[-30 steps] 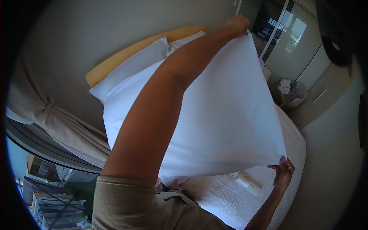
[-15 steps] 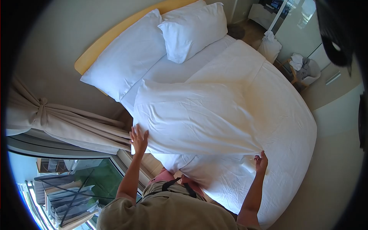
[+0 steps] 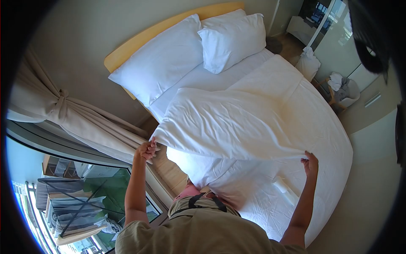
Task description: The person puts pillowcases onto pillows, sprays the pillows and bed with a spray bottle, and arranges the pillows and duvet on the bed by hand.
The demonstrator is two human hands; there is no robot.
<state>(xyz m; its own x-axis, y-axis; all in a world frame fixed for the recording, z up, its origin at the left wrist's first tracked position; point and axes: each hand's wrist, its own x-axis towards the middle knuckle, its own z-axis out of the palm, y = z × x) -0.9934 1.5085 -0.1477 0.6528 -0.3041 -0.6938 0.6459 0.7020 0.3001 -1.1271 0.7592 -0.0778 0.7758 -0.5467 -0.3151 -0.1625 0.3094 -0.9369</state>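
Note:
A white cover (image 3: 228,122) is stretched between both hands over the bed, its near edge raised and its surface creased. My left hand (image 3: 146,150) is closed on its left corner, beside the bed's edge. At the right, my right hand (image 3: 311,164) pinches the other near corner above the white bedding (image 3: 325,139). A white roll-like object (image 3: 286,191) lies on the bed below and left of my right hand. White pillows, one large (image 3: 163,55) and one smaller (image 3: 232,40), lean by the wooden headboard (image 3: 122,51).
A tied beige curtain (image 3: 84,114) hangs at the left by a window with a drying rack (image 3: 76,211) behind it. A chair with cloths (image 3: 349,91) and a white bag (image 3: 308,64) stand beyond the bed's right side. Wooden floor (image 3: 167,169) shows at the near left.
The cover has come down from its high, spread position onto the bed. My left hand has dropped from far up to the lower left and, from open, has closed on the corner.

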